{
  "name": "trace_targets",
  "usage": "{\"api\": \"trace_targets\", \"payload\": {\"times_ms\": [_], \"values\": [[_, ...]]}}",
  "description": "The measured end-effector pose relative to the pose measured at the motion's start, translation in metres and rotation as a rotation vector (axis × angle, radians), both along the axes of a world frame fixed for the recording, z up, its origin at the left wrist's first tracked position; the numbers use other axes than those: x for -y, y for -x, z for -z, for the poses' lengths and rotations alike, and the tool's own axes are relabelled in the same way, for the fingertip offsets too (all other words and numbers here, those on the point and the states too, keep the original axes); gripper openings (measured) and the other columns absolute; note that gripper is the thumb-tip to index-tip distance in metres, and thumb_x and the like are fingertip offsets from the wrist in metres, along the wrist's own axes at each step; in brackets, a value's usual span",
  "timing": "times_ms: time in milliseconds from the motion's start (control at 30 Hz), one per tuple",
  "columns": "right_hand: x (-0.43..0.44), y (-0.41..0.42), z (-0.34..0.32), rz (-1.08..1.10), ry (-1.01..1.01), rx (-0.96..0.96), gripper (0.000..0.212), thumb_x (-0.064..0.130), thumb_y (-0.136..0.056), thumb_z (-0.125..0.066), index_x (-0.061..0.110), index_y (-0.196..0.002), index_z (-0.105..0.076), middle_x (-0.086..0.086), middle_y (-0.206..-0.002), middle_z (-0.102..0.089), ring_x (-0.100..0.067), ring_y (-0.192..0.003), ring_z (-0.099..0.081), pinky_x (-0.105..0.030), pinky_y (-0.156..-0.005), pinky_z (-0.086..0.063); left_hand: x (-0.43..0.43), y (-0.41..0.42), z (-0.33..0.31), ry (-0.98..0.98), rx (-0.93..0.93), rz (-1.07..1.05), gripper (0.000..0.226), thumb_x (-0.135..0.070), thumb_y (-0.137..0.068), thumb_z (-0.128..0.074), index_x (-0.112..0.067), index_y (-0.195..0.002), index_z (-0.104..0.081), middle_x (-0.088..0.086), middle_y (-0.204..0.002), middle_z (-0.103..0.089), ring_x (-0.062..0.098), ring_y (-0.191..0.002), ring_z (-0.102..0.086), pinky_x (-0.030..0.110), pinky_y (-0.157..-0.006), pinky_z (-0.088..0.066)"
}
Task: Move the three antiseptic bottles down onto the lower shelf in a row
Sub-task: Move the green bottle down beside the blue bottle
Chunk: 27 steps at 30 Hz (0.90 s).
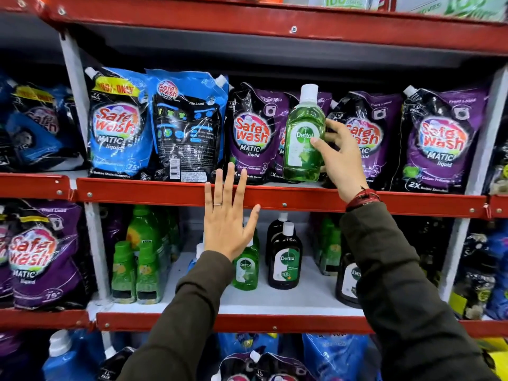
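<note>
A green antiseptic bottle (302, 133) with a white cap stands at the front edge of the upper shelf (165, 189). My right hand (339, 158) grips its right side, thumb across the label. On the lower shelf (275, 298) stand a smaller green antiseptic bottle (245, 270) and a dark brown antiseptic bottle (284, 259), side by side. My left hand (228, 218) is raised flat with fingers spread in front of the upper shelf's red edge, holding nothing and partly covering the small green bottle. Another dark bottle (347, 279) is half hidden behind my right sleeve.
Blue and purple detergent pouches (247, 133) fill the upper shelf behind the bottle. Green bottles (137, 259) crowd the left of the lower shelf, more green packs (327, 243) sit at the back right. White uprights (94, 248) frame the bay. Pouches and a blue jug lie below.
</note>
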State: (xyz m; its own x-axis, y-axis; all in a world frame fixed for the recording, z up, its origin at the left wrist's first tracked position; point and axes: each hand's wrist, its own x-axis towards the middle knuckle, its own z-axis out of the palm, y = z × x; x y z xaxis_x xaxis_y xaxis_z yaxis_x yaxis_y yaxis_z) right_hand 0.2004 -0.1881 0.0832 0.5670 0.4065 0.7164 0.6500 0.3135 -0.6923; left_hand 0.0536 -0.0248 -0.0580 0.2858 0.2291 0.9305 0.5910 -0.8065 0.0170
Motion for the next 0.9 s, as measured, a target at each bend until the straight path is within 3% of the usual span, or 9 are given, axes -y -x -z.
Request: {"api": "trace_targets", "payload": {"times_ms": [333,500,600,667,733,767,900], "values": [[0.007,0.03,0.053,-0.124,-0.02,-0.035,0.045,0.019,-0.095,-0.064,0.026,-0.139,-0.052,-0.005,-0.132,-0.065,-0.019,-0.126,-0.062,-0.056,-0.1,-0.056,0.014,0.013,0.024,-0.003,0.016,0.035,0.075,-0.035,-0.104,-0.046,-0.016,-0.166,-0.01,0.013,-0.176,-0.005,0.031,-0.163,0.002,0.049,-0.131,0.007],[0.005,0.045,0.1,-0.184,-0.008,-0.062,0.042,0.022,-0.093,-0.066,0.04,-0.13,-0.055,-0.004,-0.132,-0.066,-0.025,-0.123,-0.065,-0.046,-0.09,-0.059,0.015,0.021,0.054,0.032,-0.002,0.011,0.073,-0.035,-0.104,-0.044,-0.014,-0.166,-0.012,0.013,-0.175,-0.007,0.031,-0.163,0.001,0.048,-0.131,0.008],[0.003,0.052,0.133,-0.217,0.037,-0.086,0.043,0.027,-0.094,-0.066,0.044,-0.131,-0.054,-0.002,-0.133,-0.065,-0.026,-0.124,-0.065,-0.043,-0.091,-0.06,0.014,0.027,0.08,0.09,-0.015,0.027,0.071,-0.037,-0.104,-0.04,-0.015,-0.166,-0.013,0.012,-0.176,-0.006,0.029,-0.163,0.002,0.047,-0.131,0.009],[0.0,0.053,0.156,-0.229,0.065,-0.102,0.044,0.021,-0.096,-0.065,0.036,-0.136,-0.053,-0.004,-0.134,-0.064,-0.016,-0.12,-0.066,-0.038,-0.09,-0.061,0.013,0.03,0.098,0.132,-0.028,0.027,0.07,-0.037,-0.104,-0.039,-0.015,-0.166,-0.014,0.012,-0.176,-0.007,0.028,-0.163,0.002,0.048,-0.132,0.006],[-0.004,0.056,0.177,-0.232,0.101,-0.117,0.043,0.016,-0.097,-0.064,0.033,-0.135,-0.053,-0.002,-0.133,-0.063,0.003,-0.105,-0.068,-0.039,-0.092,-0.061,0.012,0.033,0.117,0.161,-0.047,0.031,0.07,-0.037,-0.104,-0.039,-0.014,-0.166,-0.015,0.011,-0.176,-0.005,0.026,-0.163,0.006,0.048,-0.132,0.005],[-0.008,0.057,0.188,-0.237,0.124,-0.125,0.042,0.015,-0.097,-0.064,0.034,-0.133,-0.053,-0.002,-0.133,-0.063,0.005,-0.1,-0.068,-0.041,-0.093,-0.061,0.012,0.035,0.127,0.176,-0.061,0.035,0.07,-0.038,-0.105,-0.039,-0.014,-0.166,-0.015,0.01,-0.176,-0.004,0.025,-0.163,0.008,0.047,-0.132,0.005],[-0.026,0.056,0.228,-0.243,0.197,-0.162,0.039,0.015,-0.098,-0.063,0.038,-0.128,-0.055,-0.003,-0.136,-0.062,-0.024,-0.108,-0.072,-0.047,-0.096,-0.06,0.009,0.039,0.166,0.271,-0.139,0.032,0.071,-0.041,-0.104,-0.037,-0.016,-0.166,-0.012,0.008,-0.176,-0.006,0.027,-0.163,0.0,0.051,-0.132,-0.002]]}}
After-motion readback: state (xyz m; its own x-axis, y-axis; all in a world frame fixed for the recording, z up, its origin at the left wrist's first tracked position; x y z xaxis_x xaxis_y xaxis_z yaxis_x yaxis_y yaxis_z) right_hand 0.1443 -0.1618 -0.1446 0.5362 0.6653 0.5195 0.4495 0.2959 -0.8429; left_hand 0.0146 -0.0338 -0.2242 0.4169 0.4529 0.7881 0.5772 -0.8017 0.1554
